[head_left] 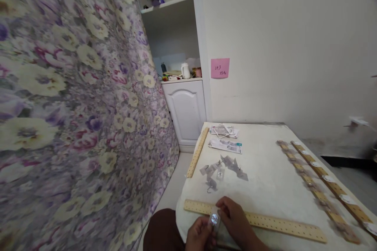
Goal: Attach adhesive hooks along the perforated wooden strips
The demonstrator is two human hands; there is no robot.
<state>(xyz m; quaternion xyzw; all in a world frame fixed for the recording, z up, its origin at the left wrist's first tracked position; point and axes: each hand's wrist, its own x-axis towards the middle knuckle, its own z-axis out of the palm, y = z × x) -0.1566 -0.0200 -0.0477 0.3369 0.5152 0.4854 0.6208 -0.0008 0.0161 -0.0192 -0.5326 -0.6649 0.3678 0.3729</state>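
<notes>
Near the front edge of the table, my left hand [199, 232] pinches a small clear adhesive hook pad [215, 219] with a shiny round pattern. My right hand [234, 215] bends over it, thumb and forefinger closed at the pad's upper edge; whether they grip the pad or a film on it, I cannot tell. Under my right hand lies a long wooden strip with rows of holes [279, 222], partly covered by that hand. Just beyond, several clear adhesive hooks [211, 183] and similar see-through pieces [235, 166] lie loosely scattered.
A second holed strip [198, 152] lies along the left table edge. At the right are two wooden strips with pieces fixed along them [316, 194] [332, 184]. Flat packets [225, 146] lie at the back. A floral curtain [88, 106] hangs left; a wall [265, 47] stands behind.
</notes>
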